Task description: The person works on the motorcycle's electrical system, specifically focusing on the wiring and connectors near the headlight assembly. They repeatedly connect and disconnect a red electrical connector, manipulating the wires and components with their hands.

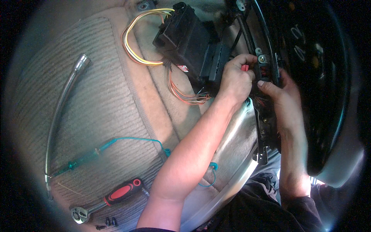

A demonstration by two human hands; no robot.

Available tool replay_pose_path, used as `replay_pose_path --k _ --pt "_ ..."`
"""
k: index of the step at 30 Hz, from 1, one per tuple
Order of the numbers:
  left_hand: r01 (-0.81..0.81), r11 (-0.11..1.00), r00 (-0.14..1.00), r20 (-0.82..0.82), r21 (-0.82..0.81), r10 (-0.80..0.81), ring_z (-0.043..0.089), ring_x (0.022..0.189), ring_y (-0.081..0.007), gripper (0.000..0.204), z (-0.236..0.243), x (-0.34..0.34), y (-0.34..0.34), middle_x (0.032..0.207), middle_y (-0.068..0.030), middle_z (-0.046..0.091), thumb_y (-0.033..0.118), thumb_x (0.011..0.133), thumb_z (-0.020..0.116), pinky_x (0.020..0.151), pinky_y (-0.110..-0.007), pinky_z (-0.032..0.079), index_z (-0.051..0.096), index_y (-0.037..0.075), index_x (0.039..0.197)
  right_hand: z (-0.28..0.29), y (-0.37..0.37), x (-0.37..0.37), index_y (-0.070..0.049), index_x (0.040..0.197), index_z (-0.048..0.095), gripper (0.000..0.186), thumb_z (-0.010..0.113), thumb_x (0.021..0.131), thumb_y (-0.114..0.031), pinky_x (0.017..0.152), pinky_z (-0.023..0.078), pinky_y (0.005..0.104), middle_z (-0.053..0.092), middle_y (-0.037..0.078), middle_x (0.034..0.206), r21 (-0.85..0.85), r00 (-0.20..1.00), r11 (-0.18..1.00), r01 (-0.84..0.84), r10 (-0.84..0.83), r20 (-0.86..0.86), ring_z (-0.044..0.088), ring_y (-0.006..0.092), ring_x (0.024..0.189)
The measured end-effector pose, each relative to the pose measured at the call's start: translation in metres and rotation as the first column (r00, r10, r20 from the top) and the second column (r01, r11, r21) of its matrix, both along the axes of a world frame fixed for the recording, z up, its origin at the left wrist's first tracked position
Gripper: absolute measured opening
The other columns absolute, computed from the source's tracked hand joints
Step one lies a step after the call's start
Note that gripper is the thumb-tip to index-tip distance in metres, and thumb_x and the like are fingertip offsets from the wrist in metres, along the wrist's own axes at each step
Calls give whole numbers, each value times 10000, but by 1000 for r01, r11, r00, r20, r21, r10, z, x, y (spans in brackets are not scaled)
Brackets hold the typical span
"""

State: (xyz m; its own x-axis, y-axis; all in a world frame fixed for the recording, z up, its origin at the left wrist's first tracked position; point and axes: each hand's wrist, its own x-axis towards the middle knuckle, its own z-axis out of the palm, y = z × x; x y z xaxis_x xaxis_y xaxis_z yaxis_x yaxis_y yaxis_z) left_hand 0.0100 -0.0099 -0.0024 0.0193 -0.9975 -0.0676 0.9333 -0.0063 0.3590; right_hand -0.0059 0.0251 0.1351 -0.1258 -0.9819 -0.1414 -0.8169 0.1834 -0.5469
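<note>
My left hand [236, 83] is closed, with a small red piece [244, 67] showing between its fingers; its exact kind is too small to tell. The fingertips are close against a black metal bracket [264, 133] that carries a bolt and a small opening with reddish parts. Around that bracket's right side wraps my right hand [286, 94], thumb at the front and fingers partly hidden behind. Left of my hands sits a black electrical module [179, 40]. Yellow, white and orange wires [127, 34] loop from its top, and a brown-orange wire bundle [179, 94] runs beneath my left wrist.
On the ribbed grey carpet lie a long metal tube [58, 112], a teal test light [83, 158] with a coiled lead, and a ratchet [106, 201] with a red-black handle. Small black fasteners [111, 221] rest near it. A glossy black panel [324, 89] stands at right.
</note>
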Motion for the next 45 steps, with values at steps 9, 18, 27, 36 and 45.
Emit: replay_pose_path --k 9,18,27,36,45 --pt "-84 996 976 202 -13 85 633 883 -158 322 4 7 0 941 -102 690 -128 780 485 840 -273 485 667 -28 1025 -4 -1 -4 11 1224 555 429 667 809 23 838 516 306 681 95 1046 -41 994 995 -85 82 -70 650 172 917" --pt "-52 998 994 100 24 49 624 831 -137 259 -2 0 -1 892 -79 689 -107 804 529 793 -274 495 675 -13 997 -4 -3 -7 17 1208 583 417 680 802 15 863 506 309 687 93 1044 2 992 997 -83 83 -94 645 169 928" --pt "-177 984 948 269 8 169 644 829 -159 186 2 0 -2 893 -120 693 -76 838 540 792 -296 506 671 -14 954 -3 -4 -9 11 1179 613 389 684 798 -20 871 499 310 698 96 1048 -24 963 981 -194 185 -197 643 162 938" --pt "-257 966 862 444 -38 247 561 723 -95 184 6 10 -1 788 -52 657 -80 817 561 679 -264 466 678 -5 938 0 -2 0 7 1167 616 362 667 810 -15 817 512 294 697 82 1009 2 978 992 -129 128 -162 644 145 902" --pt "-112 993 967 234 34 101 566 751 -121 211 4 7 -2 834 -55 670 -46 832 580 719 -277 475 678 -28 1018 -3 -3 -2 12 1186 581 402 683 799 -22 847 501 309 690 98 1027 -29 992 993 -110 108 -72 645 171 924"
